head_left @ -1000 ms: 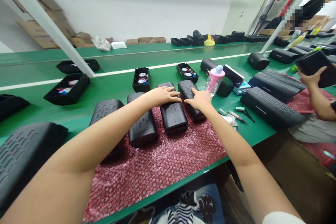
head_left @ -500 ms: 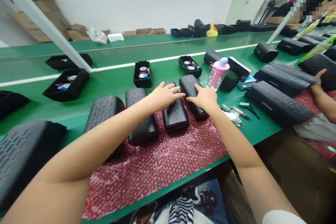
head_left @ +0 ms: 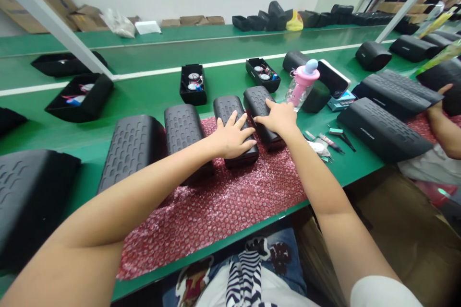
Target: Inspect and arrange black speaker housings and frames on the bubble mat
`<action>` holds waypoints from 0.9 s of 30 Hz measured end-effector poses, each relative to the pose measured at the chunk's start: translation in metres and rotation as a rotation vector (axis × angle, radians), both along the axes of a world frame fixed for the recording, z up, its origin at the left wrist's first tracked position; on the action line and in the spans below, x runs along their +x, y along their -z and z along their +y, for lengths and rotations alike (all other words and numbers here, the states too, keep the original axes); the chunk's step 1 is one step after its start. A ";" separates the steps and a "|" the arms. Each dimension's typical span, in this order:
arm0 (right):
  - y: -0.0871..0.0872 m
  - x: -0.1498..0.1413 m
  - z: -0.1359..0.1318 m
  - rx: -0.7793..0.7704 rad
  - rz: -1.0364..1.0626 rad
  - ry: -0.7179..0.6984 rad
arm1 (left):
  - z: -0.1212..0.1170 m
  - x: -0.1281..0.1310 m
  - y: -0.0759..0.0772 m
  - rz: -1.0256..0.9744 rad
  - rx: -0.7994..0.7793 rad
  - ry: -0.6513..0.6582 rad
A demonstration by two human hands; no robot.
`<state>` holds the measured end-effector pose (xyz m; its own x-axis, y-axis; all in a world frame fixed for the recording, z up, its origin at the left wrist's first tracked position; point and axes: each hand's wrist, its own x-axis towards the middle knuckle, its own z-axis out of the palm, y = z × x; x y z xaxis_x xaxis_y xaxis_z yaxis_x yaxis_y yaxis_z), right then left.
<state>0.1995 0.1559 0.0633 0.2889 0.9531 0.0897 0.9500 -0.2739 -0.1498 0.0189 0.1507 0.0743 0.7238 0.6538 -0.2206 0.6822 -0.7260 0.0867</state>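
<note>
My left hand (head_left: 232, 136) lies flat with fingers spread on a black speaker shell (head_left: 230, 108), near its front end. My right hand (head_left: 276, 117) rests open, palm down, on the neighbouring black shell (head_left: 256, 100) to the right. Both shells lie side by side on a red bubble-wrap sheet (head_left: 230, 201) on the green bench. Two more black shells (head_left: 182, 129) (head_left: 131, 146) lie to the left in the same row.
A pink bottle (head_left: 301, 85) stands just right of my right hand. Small tools (head_left: 329, 136) lie beside it. Open black housings with parts (head_left: 193, 84) (head_left: 262, 74) sit behind the row. Long black speakers (head_left: 382, 127) and another person's hand (head_left: 437, 103) are at the right.
My left hand slid back toward me along its shell. My right hand stayed on the right shell. The view shifted down and slightly left.
</note>
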 end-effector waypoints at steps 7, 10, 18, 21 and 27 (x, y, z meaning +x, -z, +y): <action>0.000 -0.003 -0.002 -0.003 -0.012 -0.001 | -0.003 0.000 -0.002 -0.011 0.005 -0.011; 0.000 -0.003 -0.005 -0.011 0.005 0.008 | -0.002 -0.001 -0.001 -0.017 0.004 -0.007; 0.001 -0.005 -0.010 0.021 0.039 0.019 | -0.004 -0.003 0.001 0.006 0.020 0.016; 0.004 -0.004 -0.010 0.045 0.066 0.021 | -0.005 -0.006 0.002 -0.001 0.047 0.024; 0.006 -0.006 -0.008 0.007 0.098 -0.049 | -0.008 0.001 0.004 -0.029 0.029 -0.033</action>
